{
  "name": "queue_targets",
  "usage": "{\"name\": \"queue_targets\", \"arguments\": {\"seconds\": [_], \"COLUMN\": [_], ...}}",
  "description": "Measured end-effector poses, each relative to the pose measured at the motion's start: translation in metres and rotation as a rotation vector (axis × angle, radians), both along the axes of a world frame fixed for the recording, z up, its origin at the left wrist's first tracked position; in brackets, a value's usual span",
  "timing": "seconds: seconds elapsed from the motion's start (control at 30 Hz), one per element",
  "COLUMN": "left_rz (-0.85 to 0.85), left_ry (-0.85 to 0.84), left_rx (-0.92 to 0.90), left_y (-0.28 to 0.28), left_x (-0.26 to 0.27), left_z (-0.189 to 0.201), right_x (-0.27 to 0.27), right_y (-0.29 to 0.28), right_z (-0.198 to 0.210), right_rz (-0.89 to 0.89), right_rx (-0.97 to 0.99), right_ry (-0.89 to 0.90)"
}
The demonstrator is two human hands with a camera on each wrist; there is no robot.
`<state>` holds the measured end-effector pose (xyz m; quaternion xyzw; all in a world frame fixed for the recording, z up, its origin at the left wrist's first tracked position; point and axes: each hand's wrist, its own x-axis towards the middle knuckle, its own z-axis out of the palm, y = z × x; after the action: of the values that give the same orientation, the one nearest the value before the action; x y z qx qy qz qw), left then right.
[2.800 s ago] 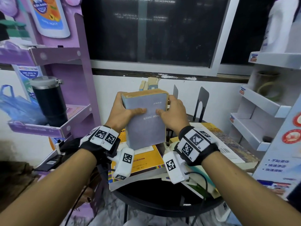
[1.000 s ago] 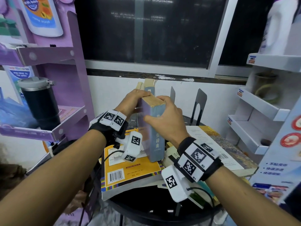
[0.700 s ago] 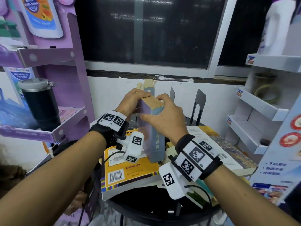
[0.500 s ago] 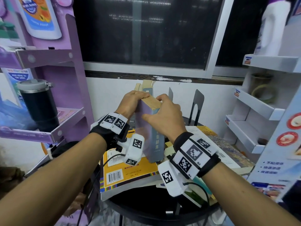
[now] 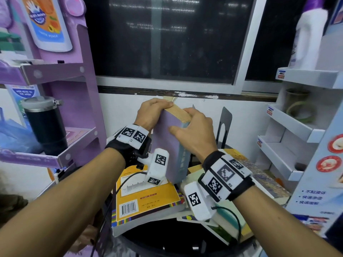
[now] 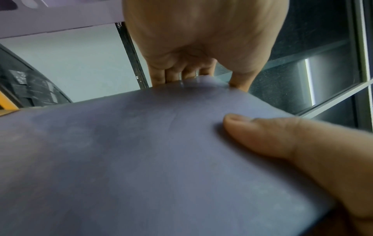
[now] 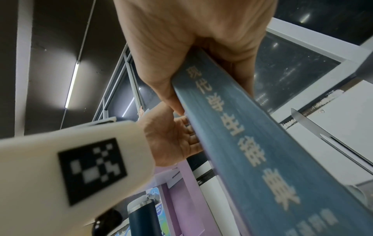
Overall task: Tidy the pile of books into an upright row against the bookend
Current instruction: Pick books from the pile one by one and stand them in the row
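Note:
A thick purple-grey book stands upright over the pile with its blue spine toward me. My left hand curls over its top far corner, fingers on the page edge. My right hand grips the top near the spine, thumb pressed on the cover. A black metal bookend stands just right of the book. Behind my hands, the tops of upright books show. A yellow book lies flat under the held one; I cannot tell whether they touch.
More flat books spread to the right on the round black table. A purple shelf with a black tumbler stands close on the left. A white shelf unit is on the right, with the wall and window behind.
The book, earlier held cover toward me by its sides, is now turned spine toward me, and both hands have shifted to its top. Over the last second it has barely moved.

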<state>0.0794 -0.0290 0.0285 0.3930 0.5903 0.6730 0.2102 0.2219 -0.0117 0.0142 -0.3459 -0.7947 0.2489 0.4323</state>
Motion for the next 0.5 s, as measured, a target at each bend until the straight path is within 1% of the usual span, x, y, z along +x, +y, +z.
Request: {"name": "queue_targets", "arguments": {"seconds": [0.1, 0.2, 0.3, 0.37, 0.43, 0.5], "left_rz": [-0.027, -0.096, -0.074, -0.008, 0.076, 0.121], "left_ry": [0.006, -0.071, -0.099, -0.044, 0.050, 0.122], "left_rx": [0.035, 0.033, 0.041, 0.023, -0.012, -0.062], "left_y": [0.005, 0.011, 0.022, 0.031, 0.039, 0.047], "left_x": [0.000, -0.001, -0.010, -0.018, -0.026, -0.031], "left_z": [0.012, 0.020, 0.020, 0.015, 0.010, 0.003], "right_x": [0.002, 0.006, 0.010, 0.014, 0.018, 0.019], "right_y": [0.009, 0.021, 0.033, 0.042, 0.051, 0.061], "right_z": [0.013, 0.021, 0.024, 0.024, 0.023, 0.022], "right_rz": [-0.014, -0.035, -0.065, -0.096, -0.117, -0.124], "right_rx": [0.027, 0.042, 0.048, 0.056, 0.048, 0.025], "right_ry": [0.005, -0.006, -0.025, -0.043, -0.057, -0.051]}}
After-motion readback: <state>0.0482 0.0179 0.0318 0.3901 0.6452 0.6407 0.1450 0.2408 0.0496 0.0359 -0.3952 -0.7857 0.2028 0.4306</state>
